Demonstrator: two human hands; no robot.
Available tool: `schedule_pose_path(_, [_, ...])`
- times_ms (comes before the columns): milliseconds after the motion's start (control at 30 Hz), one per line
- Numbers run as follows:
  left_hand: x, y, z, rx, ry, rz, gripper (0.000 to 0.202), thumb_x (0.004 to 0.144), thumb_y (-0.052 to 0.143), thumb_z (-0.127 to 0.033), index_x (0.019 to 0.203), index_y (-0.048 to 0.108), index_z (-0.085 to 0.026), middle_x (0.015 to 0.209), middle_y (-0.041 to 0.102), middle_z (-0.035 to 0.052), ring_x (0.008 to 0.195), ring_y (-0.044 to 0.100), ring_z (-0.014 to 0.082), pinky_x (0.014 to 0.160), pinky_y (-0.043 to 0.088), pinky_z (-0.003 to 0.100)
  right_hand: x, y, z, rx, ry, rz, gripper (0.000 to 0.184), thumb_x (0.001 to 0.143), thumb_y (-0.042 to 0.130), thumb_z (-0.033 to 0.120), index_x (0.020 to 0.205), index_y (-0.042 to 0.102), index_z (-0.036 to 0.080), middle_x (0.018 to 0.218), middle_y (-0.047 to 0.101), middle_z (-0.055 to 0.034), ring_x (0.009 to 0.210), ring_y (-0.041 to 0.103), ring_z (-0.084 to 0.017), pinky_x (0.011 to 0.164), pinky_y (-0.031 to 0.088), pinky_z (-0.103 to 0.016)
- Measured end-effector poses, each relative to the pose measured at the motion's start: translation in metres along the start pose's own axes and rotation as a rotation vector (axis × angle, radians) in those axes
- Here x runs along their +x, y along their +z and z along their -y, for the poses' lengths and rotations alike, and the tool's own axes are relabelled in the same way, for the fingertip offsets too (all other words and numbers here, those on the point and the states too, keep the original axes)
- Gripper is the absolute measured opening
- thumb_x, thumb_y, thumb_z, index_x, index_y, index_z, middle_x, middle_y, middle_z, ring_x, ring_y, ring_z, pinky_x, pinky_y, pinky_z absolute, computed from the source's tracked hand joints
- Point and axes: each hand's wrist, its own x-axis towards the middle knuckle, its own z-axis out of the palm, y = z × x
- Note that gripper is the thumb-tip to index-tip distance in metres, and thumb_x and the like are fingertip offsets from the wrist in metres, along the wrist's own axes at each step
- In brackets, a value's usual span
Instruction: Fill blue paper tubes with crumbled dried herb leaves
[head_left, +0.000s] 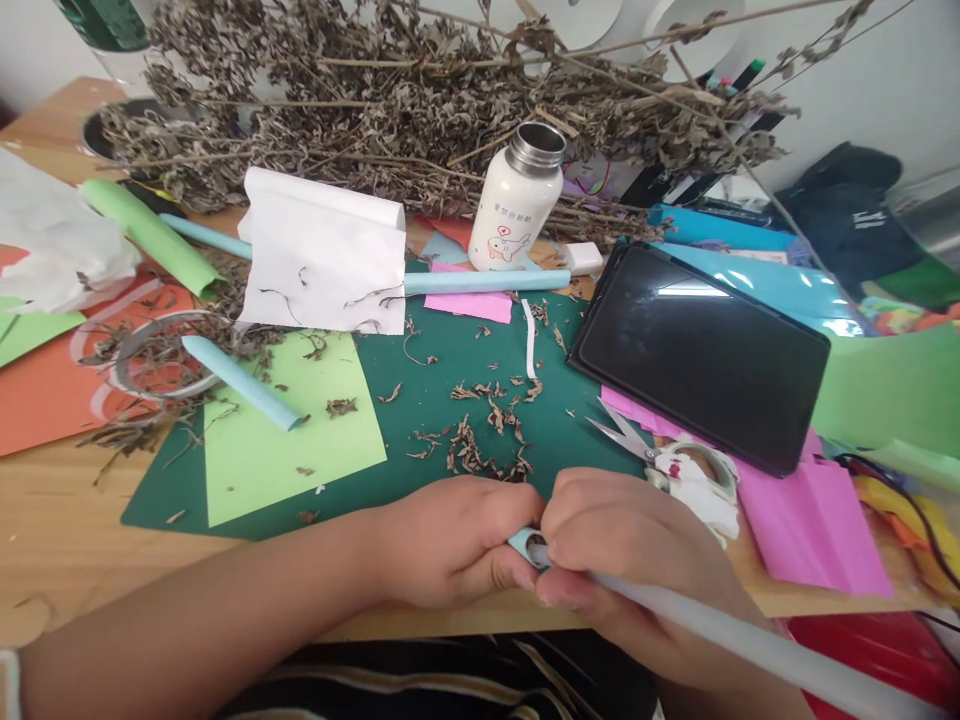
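near edge of counter (67, 520), middle: left hand (457, 540) and right hand (637, 560) knuckle to knuckle, touching, both on one pale paper tube (750, 650). left grip: fingers curled, thumb and fingertips pinched narrow on the tube's end, where a light blue lip shows between the two hands. right grip: closed around the shaft just beside that end, fingers wrapped over the top, thumb side hidden. long axis of the tube: from the pinch point out to the lower right, off the near edge of the counter and past the right forearm, so nearly all its length lies on the right hand's side and only the tip reaches the left. neither hand nearer in any useful sense; both in contact. just beyond the right hand, apart from it: scissors (660, 460) with white handles, blades open, tips toward the far left, lying half on pink paper (817, 520). beyond the scissors, toward the right edge: dark tablet (697, 355), screen off. under and ahead of the hands: green cutting mat (450, 380) scattered with dried leaf crumbs (480, 440); light green sheet (285, 430) on its left part with a short blue roll (240, 380) across the sheet's far corner. far side: curled white sheet (322, 260), white bottle (517, 200) with its cap off, and a heap of dried branches (420, 100) along the far edge. left edge: orange paper and a metal ring (150, 350) with leaf litter inside.
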Motion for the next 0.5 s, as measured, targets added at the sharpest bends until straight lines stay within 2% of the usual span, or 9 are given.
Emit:
schedule_pose_path(100, [0.0, 0.001, 0.001, 0.005, -0.024, 0.015, 0.048, 0.082, 0.004, -0.056, 0.071, 0.031, -0.018, 0.063, 0.047, 0.002, 0.053, 0.041, 0.0112, 0.048, 0.035, 0.021, 0.003, -0.004, 0.002, -0.023, 0.01, 0.056, 0.028, 0.085, 0.041, 0.027, 0.058, 0.044, 0.018, 0.053, 0.049, 0.0002, 0.051, 0.043, -0.009, 0.046, 0.034, -0.022])
schedule_pose_path(233, [-0.001, 0.005, 0.002, -0.001, 0.004, 0.094, 0.053, 0.08, 0.001, -0.058, 0.074, 0.035, -0.018, 0.068, 0.053, 0.0058, 0.061, 0.048, 0.0148, 0.057, 0.04, 0.025, 0.005, -0.009, 0.005, -0.03, 0.08, 0.19, 0.03, 0.084, 0.041, 0.035, 0.06, 0.047, 0.019, 0.05, 0.049, 0.0016, 0.048, 0.042, -0.009, 0.044, 0.033, -0.023])
schedule_pose_path(333, [-0.001, 0.005, 0.001, 0.007, 0.023, 0.058, 0.05, 0.081, 0.005, -0.058, 0.072, 0.035, -0.018, 0.065, 0.052, 0.0049, 0.059, 0.047, 0.0143, 0.055, 0.039, 0.024, 0.005, -0.01, 0.005, -0.092, 0.056, 0.19, 0.031, 0.083, 0.042, 0.038, 0.058, 0.046, 0.019, 0.047, 0.046, 0.0021, 0.044, 0.04, -0.009, 0.042, 0.029, -0.025])
schedule_pose_path(433, [0.0, 0.003, -0.001, -0.035, -0.003, 0.024, 0.047, 0.082, 0.008, -0.056, 0.073, 0.034, -0.018, 0.066, 0.051, 0.0036, 0.057, 0.044, 0.0124, 0.051, 0.036, 0.022, 0.0, -0.007, 0.003, 0.022, -0.039, -0.051, 0.024, 0.081, 0.048, 0.034, 0.061, 0.046, 0.02, 0.048, 0.045, 0.0036, 0.045, 0.04, -0.009, 0.043, 0.029, -0.025])
schedule_pose_path(500, [0.0, 0.001, -0.003, -0.065, -0.026, 0.047, 0.045, 0.082, 0.01, -0.055, 0.074, 0.034, -0.018, 0.066, 0.049, 0.0028, 0.057, 0.042, 0.0118, 0.051, 0.035, 0.022, -0.007, -0.002, 0.0, 0.177, -0.032, -0.351, 0.017, 0.084, 0.043, 0.032, 0.072, 0.047, 0.022, 0.051, 0.041, 0.0044, 0.045, 0.037, -0.009, 0.043, 0.03, -0.024])
